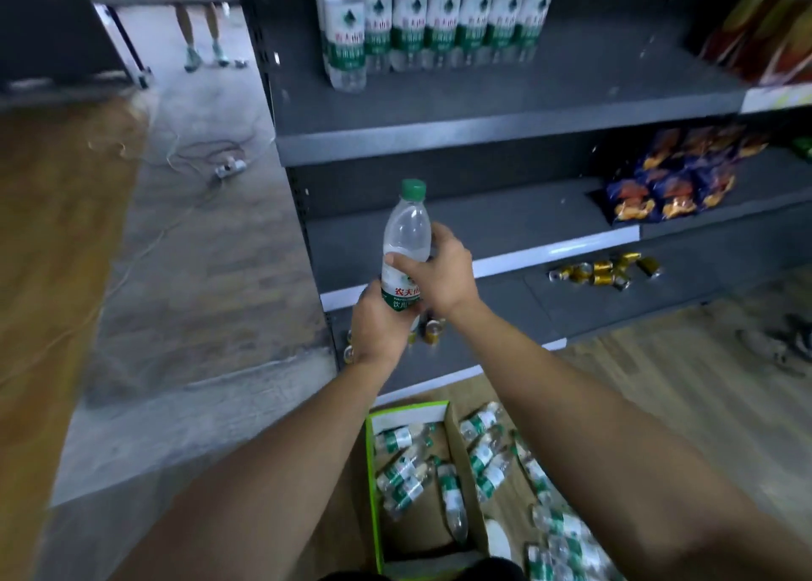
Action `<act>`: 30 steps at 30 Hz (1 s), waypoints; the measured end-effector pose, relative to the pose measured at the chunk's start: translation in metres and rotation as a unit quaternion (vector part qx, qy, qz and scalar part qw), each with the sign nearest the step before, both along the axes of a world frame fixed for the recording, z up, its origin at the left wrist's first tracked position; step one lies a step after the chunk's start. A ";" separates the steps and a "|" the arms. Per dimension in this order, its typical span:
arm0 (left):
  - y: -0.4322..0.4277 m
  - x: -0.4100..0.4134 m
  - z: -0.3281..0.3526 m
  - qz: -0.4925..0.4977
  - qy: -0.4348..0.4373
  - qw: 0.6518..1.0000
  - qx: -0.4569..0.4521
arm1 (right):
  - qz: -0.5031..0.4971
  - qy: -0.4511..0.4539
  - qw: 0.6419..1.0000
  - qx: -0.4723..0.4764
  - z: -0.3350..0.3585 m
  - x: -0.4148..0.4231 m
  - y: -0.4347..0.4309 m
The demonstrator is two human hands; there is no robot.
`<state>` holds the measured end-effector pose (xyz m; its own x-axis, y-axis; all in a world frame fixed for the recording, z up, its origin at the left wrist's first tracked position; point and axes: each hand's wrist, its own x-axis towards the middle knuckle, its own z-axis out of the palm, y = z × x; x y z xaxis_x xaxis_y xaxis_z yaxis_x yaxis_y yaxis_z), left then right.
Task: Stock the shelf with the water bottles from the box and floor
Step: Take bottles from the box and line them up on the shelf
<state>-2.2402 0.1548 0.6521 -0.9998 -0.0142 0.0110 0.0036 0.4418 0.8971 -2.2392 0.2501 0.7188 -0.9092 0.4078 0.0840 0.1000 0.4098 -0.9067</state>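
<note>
I hold one clear water bottle with a green cap upright in front of the grey shelf unit. My left hand grips its base and my right hand wraps its labelled middle. On the upper shelf a row of matching bottles stands at the back. Below me an open cardboard box with a green rim holds several bottles lying flat. More bottles are scattered on the wooden floor to its right.
Blue snack bags lie on the middle shelf at right. Gold cans are strewn on the lower shelf. Red packs fill the top right. A power strip with cables lies on the concrete floor at left, and a person's legs stand beyond.
</note>
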 end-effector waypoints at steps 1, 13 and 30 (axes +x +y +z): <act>0.001 -0.005 0.014 0.003 0.016 1.000 0.003 | 0.003 0.010 1.000 0.000 0.015 -0.003 0.001; 0.028 -0.068 0.136 0.038 0.128 0.991 0.015 | 0.059 0.089 0.994 0.017 0.142 -0.065 0.036; 0.121 -0.167 0.210 0.121 0.131 0.984 0.029 | 0.155 0.143 0.977 -0.006 0.207 -0.178 0.124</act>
